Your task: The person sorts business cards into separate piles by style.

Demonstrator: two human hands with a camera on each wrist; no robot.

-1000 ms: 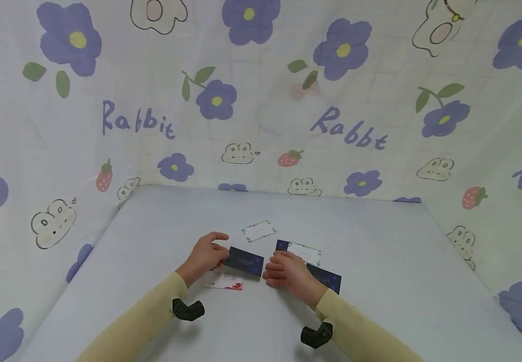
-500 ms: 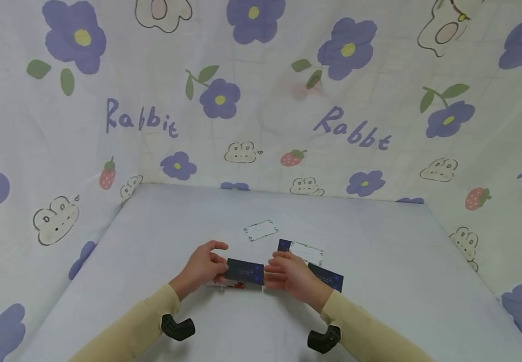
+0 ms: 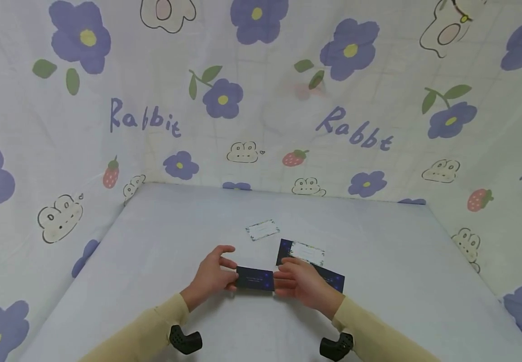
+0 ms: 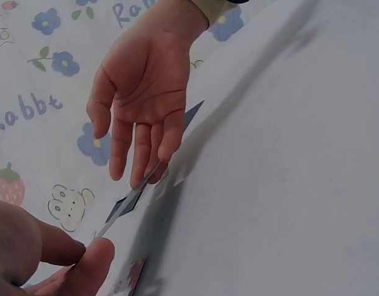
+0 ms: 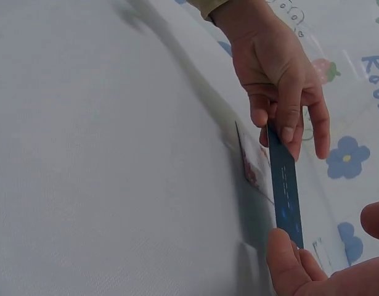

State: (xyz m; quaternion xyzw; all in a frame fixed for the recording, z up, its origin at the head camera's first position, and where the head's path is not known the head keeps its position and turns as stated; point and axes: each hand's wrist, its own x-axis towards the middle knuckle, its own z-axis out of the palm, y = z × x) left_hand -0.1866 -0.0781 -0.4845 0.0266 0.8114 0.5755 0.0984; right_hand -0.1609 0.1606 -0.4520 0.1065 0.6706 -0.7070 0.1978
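A dark blue card (image 3: 254,279) with small print is raised off the table between my hands. My left hand (image 3: 213,277) pinches its left end between thumb and finger. At the other end, the outstretched fingers of my right hand (image 3: 308,287) touch the card's edge, the thumb standing apart from it in the right wrist view. Behind the dark card, a white card with red flowers (image 5: 256,161) shows in the right wrist view. Whether it rests on the table or is held too, I cannot tell.
Beyond the hands lies a white card with a floral border (image 3: 263,230). Another bordered white card (image 3: 308,253) overlaps a dark blue card (image 3: 283,249). One more dark card (image 3: 331,278) is partly behind my right hand. Patterned cloth walls (image 3: 270,120) enclose the pale table (image 3: 175,216).
The dark blue card has come nearer and levelled out, with both hands moving along. The white card with red flowers has gone out of sight behind it in the head view.
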